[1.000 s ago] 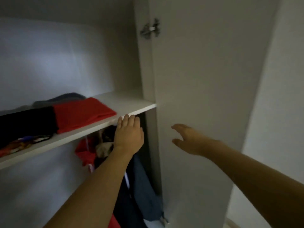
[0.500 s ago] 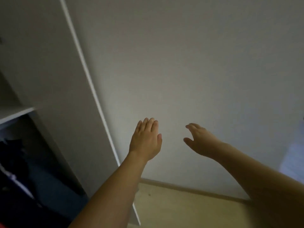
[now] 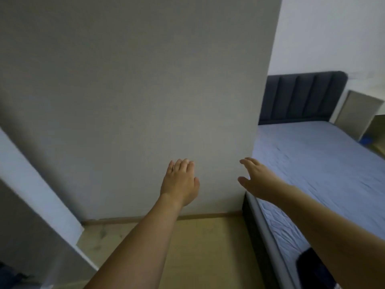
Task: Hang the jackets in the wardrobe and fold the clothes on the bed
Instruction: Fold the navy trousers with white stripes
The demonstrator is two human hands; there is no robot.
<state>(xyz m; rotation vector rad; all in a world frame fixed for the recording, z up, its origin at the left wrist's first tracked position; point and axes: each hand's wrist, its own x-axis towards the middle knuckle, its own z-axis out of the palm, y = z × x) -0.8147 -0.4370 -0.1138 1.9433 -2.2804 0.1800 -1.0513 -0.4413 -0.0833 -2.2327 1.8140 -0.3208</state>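
At the far left, the edge of the wardrobe door (image 3: 37, 197) crosses the view diagonally, with a dark garment (image 3: 10, 276) barely visible in the bottom-left corner. Centre: the left hand (image 3: 180, 182) is raised before a plain grey wall (image 3: 145, 80), fingers extended and together, holding nothing. Right of it, the right hand (image 3: 257, 180) reaches forward with fingers relaxed and spread, also empty. At right, the bed (image 3: 323, 163) carries a blue sheet and a dark padded headboard (image 3: 302, 97); a dark cloth (image 3: 308, 261) lies on its near edge.
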